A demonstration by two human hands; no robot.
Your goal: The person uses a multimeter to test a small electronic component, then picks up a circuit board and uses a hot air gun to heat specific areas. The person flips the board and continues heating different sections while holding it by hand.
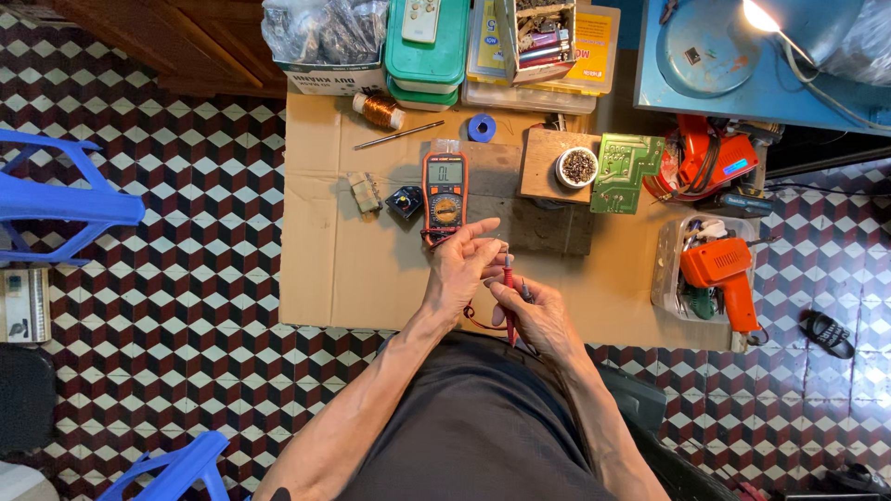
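Beside the circuit board [626, 170], a white bowl [577, 168] holds dark bits.

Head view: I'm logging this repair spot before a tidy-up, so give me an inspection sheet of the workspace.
Surface: flat cardboard sheet on the tiled floor.
Job's things: orange multimeter; red probe.
Clutter: green circuit board, bowl of small parts, copper wire coil, orange soldering gun, boxes.
Grippers: left hand pinches at the probe tip; right hand grips the probe.
Cables: red lead loops below the hands.
Surroundings: blue plastic chair, sandal.
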